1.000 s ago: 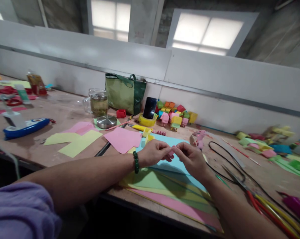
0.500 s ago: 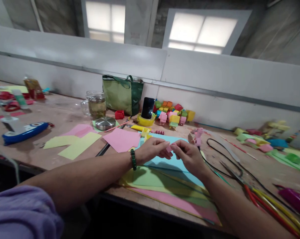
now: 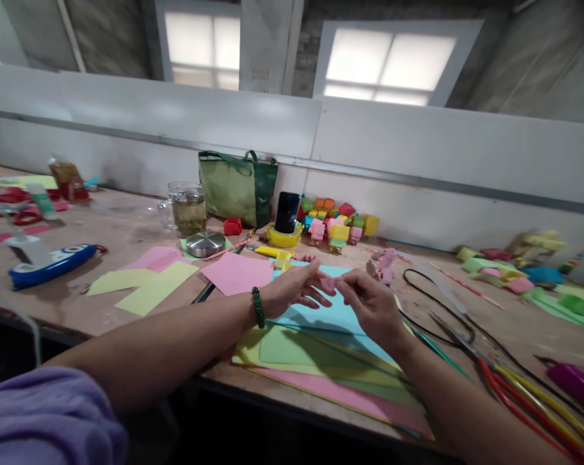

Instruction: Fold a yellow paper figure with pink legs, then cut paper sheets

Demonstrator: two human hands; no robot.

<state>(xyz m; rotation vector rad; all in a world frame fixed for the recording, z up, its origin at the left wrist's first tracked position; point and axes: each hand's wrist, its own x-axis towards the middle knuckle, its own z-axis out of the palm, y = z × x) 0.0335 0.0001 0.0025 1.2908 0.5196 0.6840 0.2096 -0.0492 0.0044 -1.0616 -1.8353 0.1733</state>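
Slightly up-frame both hands were shifted; pink paper piece is pinched centre frame, over blue sheet. Fingers of left hand & right hand are clamped on it. Crease may be skewed if grip slips.

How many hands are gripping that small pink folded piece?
2. The left hand pinches the pink piece at its left end, the right hand at its right end, above the blue sheet. No other hands show.

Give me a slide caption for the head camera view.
Left hand and right hand pinch a small pink paper over a blue sheet on a workbench.
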